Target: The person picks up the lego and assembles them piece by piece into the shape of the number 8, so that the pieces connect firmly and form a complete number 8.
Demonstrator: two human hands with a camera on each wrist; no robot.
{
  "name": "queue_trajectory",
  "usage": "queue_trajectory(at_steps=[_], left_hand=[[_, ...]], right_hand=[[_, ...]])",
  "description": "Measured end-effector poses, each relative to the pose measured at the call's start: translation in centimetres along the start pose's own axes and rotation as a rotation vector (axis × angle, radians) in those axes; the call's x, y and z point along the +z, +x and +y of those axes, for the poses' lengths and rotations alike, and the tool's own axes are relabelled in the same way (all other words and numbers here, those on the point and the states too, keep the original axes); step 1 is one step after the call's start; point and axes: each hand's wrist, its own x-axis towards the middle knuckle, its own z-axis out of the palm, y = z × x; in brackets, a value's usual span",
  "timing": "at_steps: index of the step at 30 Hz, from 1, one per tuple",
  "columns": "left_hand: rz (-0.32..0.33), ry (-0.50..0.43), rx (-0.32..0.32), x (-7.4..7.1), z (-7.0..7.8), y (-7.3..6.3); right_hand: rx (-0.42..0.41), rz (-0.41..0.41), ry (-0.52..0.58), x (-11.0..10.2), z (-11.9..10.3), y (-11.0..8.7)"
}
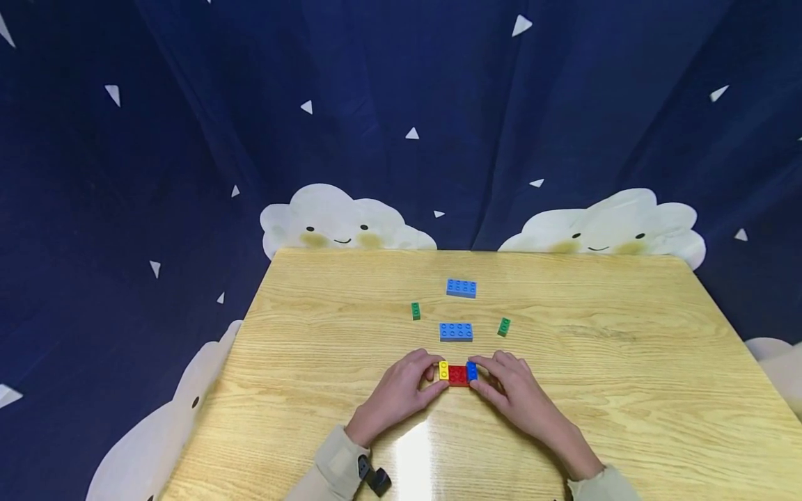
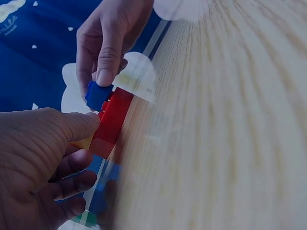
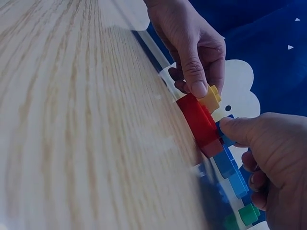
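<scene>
A red building brick (image 1: 458, 376) lies on the wooden table between the two hands. On its left end sits a yellow brick (image 1: 443, 370), pinched between thumb and forefinger of my left hand (image 1: 404, 390). A dark blue brick (image 1: 472, 371) sits at the red brick's right end, and my right hand (image 1: 514, 390) pinches it the same way. In the left wrist view, the red brick (image 2: 111, 125) rests on the tabletop with the dark blue brick (image 2: 98, 96) on top of it. The yellow brick (image 3: 210, 99) shows clearly in the right wrist view.
Beyond the hands lie two lighter blue bricks, one nearer (image 1: 456, 332) and one farther (image 1: 461, 288). A small green brick (image 1: 415, 311) is to their left, another green brick (image 1: 504, 326) to their right. Behind the table (image 1: 626, 390) hangs a navy curtain (image 1: 376, 104) with white clouds.
</scene>
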Motion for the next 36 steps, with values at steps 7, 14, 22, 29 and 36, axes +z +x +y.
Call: queue_trajectory(at_steps=[7, 14, 22, 29, 36], left_hand=[[0.007, -0.003, 0.007, -0.1, 0.0, 0.0], [0.012, -0.005, 0.017, 0.0, 0.0, 0.0], [0.006, -0.007, 0.013, -0.1, 0.0, 0.0], [0.006, -0.011, 0.011, -0.1, 0.0, 0.0], [0.004, -0.024, 0.007, -0.2, 0.1, 0.1]], right_hand=[[-0.022, 0.020, -0.018, 0.1, 0.1, 0.1], [-0.046, 0.034, -0.025, 0.3, 0.4, 0.1], [-0.055, 0.030, -0.029, 0.3, 0.7, 0.2], [-0.057, 0.036, -0.034, 0.5, 0.8, 0.1], [-0.062, 0.033, -0.041, 0.7, 1.1, 0.0]])
